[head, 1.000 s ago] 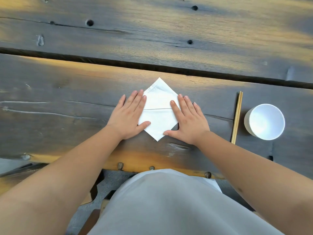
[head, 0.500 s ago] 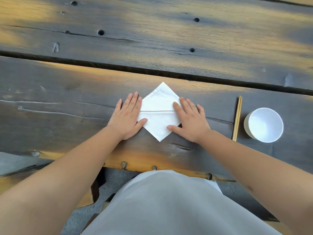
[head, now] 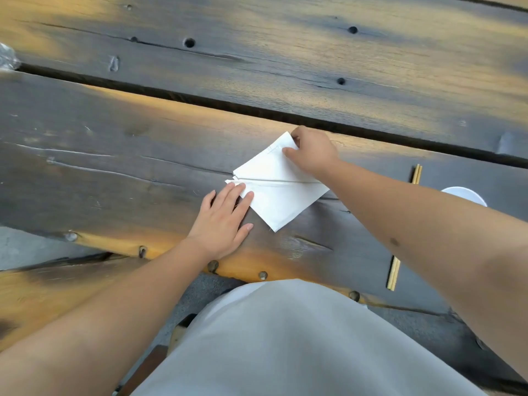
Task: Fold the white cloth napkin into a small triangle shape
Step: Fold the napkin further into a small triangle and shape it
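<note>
The white cloth napkin (head: 281, 195) lies as a diamond on the dark wooden table (head: 114, 167), with a crease running across its middle from left to right. My right hand (head: 313, 151) pinches the napkin's far top corner between thumb and fingers. My left hand (head: 224, 221) lies flat with fingers spread, its fingertips pressing the napkin's left corner onto the wood.
A pair of wooden chopsticks (head: 395, 270) lies to the right, partly hidden by my right forearm. Only the rim of a white cup (head: 464, 194) shows behind that arm. A dark gap (head: 200, 98) between planks runs across beyond the napkin. My grey apron fills the bottom.
My right hand left the napkin's right side and went up to grip its far corner. My left hand slid back toward the left corner. The camera view shifted to the left.
</note>
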